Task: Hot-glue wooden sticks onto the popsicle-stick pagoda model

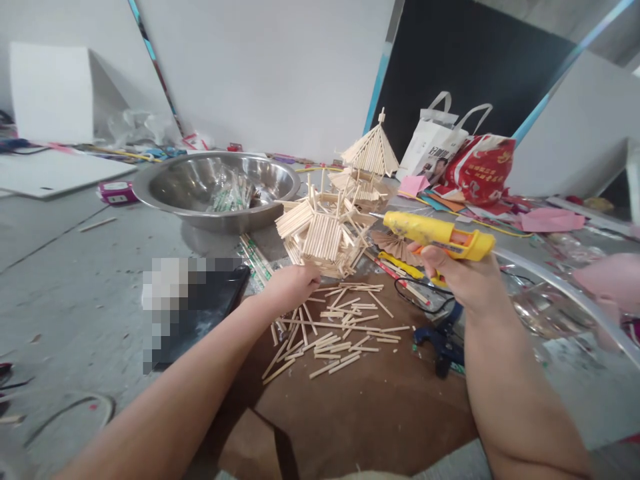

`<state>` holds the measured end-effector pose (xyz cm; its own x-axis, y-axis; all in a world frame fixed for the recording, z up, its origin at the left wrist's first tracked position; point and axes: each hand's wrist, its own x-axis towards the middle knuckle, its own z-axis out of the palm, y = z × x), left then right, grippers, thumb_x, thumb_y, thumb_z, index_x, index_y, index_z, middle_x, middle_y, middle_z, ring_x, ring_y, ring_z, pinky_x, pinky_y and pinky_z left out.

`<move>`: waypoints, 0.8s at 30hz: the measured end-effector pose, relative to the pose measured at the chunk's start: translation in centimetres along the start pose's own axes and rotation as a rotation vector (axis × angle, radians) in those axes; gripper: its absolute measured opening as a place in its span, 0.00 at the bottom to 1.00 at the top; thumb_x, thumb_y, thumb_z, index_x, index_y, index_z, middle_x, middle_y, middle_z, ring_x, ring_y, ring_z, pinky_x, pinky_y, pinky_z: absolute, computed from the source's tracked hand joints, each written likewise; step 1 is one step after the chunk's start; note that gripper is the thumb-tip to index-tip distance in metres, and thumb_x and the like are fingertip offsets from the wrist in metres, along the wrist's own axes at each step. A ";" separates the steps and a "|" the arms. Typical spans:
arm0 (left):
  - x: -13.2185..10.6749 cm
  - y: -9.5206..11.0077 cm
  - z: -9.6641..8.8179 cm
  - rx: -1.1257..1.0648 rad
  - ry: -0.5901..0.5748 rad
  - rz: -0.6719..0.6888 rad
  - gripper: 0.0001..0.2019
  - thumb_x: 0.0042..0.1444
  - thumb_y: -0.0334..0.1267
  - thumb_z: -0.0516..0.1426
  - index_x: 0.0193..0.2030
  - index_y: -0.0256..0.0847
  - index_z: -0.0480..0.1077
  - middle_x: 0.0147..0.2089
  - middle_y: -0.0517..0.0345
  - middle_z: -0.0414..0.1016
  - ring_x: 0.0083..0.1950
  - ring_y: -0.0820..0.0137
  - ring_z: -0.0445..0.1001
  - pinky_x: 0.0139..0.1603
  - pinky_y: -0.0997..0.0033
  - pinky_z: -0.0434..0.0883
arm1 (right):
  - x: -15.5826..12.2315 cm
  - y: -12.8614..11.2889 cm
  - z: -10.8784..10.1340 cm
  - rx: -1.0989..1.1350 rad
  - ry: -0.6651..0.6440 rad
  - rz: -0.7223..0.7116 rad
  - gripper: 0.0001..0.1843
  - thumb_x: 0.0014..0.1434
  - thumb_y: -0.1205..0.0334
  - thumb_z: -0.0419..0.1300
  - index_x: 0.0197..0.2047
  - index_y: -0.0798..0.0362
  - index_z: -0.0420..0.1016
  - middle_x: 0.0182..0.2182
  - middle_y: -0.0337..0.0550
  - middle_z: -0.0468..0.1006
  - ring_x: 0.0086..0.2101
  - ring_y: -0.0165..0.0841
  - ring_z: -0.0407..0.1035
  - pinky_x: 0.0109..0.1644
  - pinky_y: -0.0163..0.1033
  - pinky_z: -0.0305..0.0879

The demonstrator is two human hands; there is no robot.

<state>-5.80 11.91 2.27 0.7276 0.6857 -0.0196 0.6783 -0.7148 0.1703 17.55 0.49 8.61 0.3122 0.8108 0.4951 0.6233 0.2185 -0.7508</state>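
Stick model (323,237) mid-frame, clock hub. Left to right: steel bowl (215,222) at 10 o'clock; left hand (295,285) at 7, fingers curled together by model's lower edge, can't tell if pinching anything; loose sticks (340,326) at 6; pointed stick roof (371,152) at 1; right hand (453,270) between 3 and 4, wrapped around yellow glue gun (425,229), nozzle toward model.

The person's right hand (457,272) gripped a yellow glue gun (420,229), nozzle toward a stick model (323,237) at the brown board's (380,407) far edge. The left hand (293,288) curled beside the model, fingertips hidden. Short sticks (327,343) lay scattered nearer the board's middle.
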 end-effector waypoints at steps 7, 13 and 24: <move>-0.2 1.6 1.0 0.024 -0.027 0.014 0.12 0.51 0.42 0.47 0.32 0.41 0.69 0.33 0.55 0.73 0.34 0.68 0.70 0.32 0.71 0.63 | -0.1 0.3 0.1 -0.014 -0.001 0.008 0.17 0.44 0.49 0.57 0.32 0.53 0.72 0.29 0.44 0.76 0.29 0.36 0.68 0.29 0.41 0.64; -0.2 2.5 1.6 -0.012 -0.022 -0.018 0.12 0.50 0.43 0.47 0.33 0.41 0.69 0.36 0.52 0.72 0.33 0.67 0.70 0.31 0.70 0.63 | -0.2 0.0 0.4 0.014 0.000 0.020 0.17 0.44 0.49 0.57 0.33 0.52 0.72 0.29 0.43 0.75 0.28 0.35 0.68 0.29 0.41 0.64; -0.4 -0.7 -1.7 -0.020 -0.145 -0.038 0.12 0.47 0.37 0.47 0.33 0.44 0.71 0.34 0.55 0.73 0.33 0.68 0.68 0.31 0.72 0.62 | -0.1 0.1 0.2 0.013 -0.003 0.017 0.16 0.44 0.49 0.57 0.32 0.52 0.73 0.29 0.43 0.76 0.29 0.36 0.69 0.29 0.41 0.64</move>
<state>-6.72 12.35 3.80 0.7094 0.6845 -0.1682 0.7047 -0.6846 0.1861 17.40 0.55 8.42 0.3204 0.8161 0.4809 0.6085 0.2118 -0.7648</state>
